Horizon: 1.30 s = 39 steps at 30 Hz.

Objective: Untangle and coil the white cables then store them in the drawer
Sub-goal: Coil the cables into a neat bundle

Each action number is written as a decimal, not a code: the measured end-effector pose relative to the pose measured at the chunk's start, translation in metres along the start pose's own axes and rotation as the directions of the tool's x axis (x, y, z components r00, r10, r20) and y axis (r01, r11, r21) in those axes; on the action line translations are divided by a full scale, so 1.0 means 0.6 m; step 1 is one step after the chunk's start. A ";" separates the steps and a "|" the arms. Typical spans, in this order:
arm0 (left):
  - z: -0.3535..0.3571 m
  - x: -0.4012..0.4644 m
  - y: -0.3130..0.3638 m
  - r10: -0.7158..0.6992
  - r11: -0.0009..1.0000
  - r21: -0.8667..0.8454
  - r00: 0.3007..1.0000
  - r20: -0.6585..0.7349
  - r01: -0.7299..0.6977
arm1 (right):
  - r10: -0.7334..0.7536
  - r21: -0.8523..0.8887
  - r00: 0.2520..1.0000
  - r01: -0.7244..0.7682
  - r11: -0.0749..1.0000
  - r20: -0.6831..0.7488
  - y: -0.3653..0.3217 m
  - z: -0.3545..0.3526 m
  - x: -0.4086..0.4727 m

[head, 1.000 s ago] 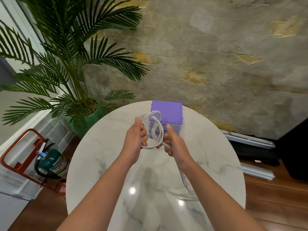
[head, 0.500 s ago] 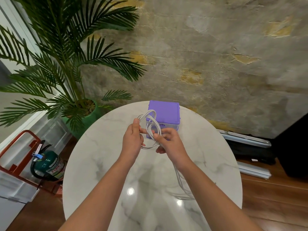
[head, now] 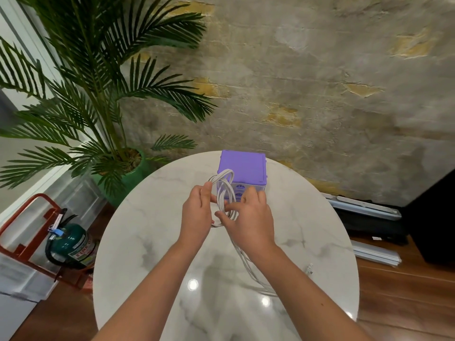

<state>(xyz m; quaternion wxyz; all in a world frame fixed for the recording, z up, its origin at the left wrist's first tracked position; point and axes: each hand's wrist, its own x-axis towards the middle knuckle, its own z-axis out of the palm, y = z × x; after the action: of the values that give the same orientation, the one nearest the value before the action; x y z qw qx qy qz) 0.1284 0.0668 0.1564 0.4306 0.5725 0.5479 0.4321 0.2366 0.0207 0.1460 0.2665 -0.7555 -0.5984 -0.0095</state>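
1. Both hands meet above the table, in front of the drawer box. Left hand holds the coil upright, its fingers curled round the near side of the loops. Right hand pinches the cable where it joins the bottom of the coil, thumb and forefinger closed on the strand.

2. Coil: several white loops, stacked and standing roughly vertical between the two hands, its top rising in front of the box's purple lid. Loops cross one another near the top; whether this is a twist or only overlap cannot be told.

3. Loose tail: runs from the right hand down under the right forearm and lies on the marble; a plug end rests on the table near the right edge, well apart from the hands.

4. Step in hand, as judged: laying the next turn onto the coil. The task is partway done, since a good length is uncoiled and the drawers appear closed.

5. Method, advised: keep the left grip firm on all loops so none slips off; let the right hand slide along the tail, feeding each turn at the same size as those before it; roll the strand slightly between the fingers to shed twist.

6. Risk, as judged: a dragging tail may snag at the table edge.

7. Surroundings: palm and extinguisher at left.
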 end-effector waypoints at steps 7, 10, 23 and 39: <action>0.002 -0.002 -0.013 0.066 0.992 0.111 0.997 -0.026 -0.062 | 0.237 0.523 0.817 -0.530 0.668 0.525 -0.008 -0.007 0.020; 0.002 0.003 -0.006 -0.078 0.995 -0.069 0.995 -0.065 0.073 | 0.195 0.565 0.821 -0.521 0.640 0.536 -0.007 -0.019 0.022; -0.005 0.007 -0.014 0.145 0.970 0.218 0.976 -0.165 -0.107 | 0.185 0.561 0.628 -0.767 0.313 0.756 -0.025 -0.050 0.033; -0.061 0.048 -0.028 0.291 0.831 0.498 0.957 -0.011 -0.247 | 0.017 0.526 0.638 -0.650 0.548 0.770 0.037 -0.109 0.077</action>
<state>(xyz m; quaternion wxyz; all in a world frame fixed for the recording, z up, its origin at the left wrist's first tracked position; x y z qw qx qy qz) 0.0894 0.0968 0.1501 0.1817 0.7151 0.5716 0.3588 0.2900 0.0322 0.2086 0.3152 -0.6176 -0.4224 0.5838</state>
